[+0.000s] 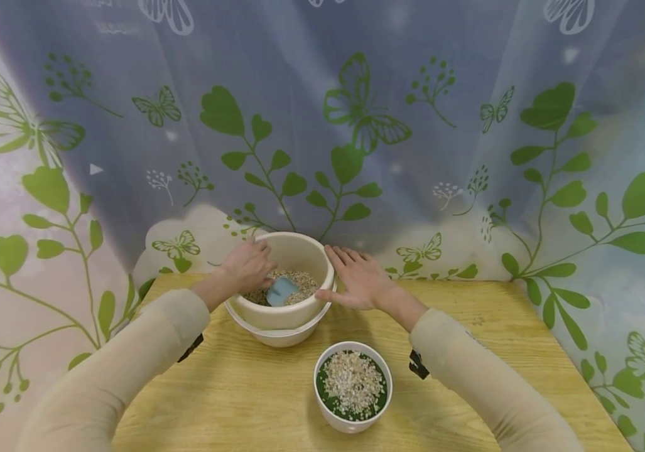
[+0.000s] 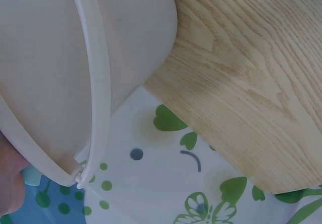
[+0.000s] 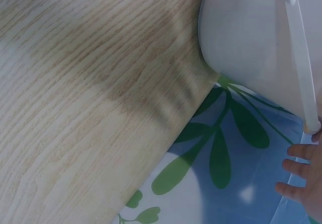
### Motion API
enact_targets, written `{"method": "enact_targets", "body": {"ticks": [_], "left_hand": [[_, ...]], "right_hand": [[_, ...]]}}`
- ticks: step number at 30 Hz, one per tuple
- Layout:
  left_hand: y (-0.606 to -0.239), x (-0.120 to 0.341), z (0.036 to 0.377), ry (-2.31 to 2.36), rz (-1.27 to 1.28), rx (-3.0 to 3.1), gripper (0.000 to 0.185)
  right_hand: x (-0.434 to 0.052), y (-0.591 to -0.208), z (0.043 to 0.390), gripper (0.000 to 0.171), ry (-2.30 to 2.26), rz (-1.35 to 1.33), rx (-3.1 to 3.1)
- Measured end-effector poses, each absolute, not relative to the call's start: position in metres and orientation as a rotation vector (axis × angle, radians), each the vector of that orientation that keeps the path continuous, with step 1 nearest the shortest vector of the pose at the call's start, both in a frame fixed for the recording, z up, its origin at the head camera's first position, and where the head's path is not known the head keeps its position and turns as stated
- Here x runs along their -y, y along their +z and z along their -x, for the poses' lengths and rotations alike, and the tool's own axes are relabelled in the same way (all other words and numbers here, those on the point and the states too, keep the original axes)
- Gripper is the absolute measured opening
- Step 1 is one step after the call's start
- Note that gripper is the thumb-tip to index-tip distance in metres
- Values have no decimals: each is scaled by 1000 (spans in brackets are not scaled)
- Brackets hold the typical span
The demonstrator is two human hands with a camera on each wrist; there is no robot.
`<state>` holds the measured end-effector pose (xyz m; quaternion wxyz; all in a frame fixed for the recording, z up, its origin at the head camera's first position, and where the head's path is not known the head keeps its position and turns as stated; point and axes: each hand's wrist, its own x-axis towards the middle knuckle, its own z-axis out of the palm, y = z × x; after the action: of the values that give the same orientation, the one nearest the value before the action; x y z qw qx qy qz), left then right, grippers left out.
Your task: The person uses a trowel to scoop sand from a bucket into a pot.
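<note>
A cream bucket with a carrying handle stands near the far edge of the table and holds pale, gravel-like grains. My left hand reaches over its left rim and grips a light blue scoop, whose blade lies in the grains; much of the scoop's handle is hidden by the hand. Against the right rim rests my right hand, its fingers extended and spread, the thumb on the near side. Closer to me sits a white pot with similar grains over a green layer.
The wooden table extends to both sides of the pot. A curtain printed with leaves and butterflies hangs close behind the bucket and along both sides.
</note>
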<state>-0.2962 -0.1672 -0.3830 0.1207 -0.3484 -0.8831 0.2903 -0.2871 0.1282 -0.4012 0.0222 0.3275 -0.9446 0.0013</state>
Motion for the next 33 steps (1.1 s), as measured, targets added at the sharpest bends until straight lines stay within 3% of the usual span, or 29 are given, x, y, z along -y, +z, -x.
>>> {"method": "enact_targets", "body": {"ticks": [33], "left_hand": [[-376, 173, 288, 536, 1000, 2770, 44]], "right_hand": [[-128, -406, 288, 138, 16, -990, 2912]]}}
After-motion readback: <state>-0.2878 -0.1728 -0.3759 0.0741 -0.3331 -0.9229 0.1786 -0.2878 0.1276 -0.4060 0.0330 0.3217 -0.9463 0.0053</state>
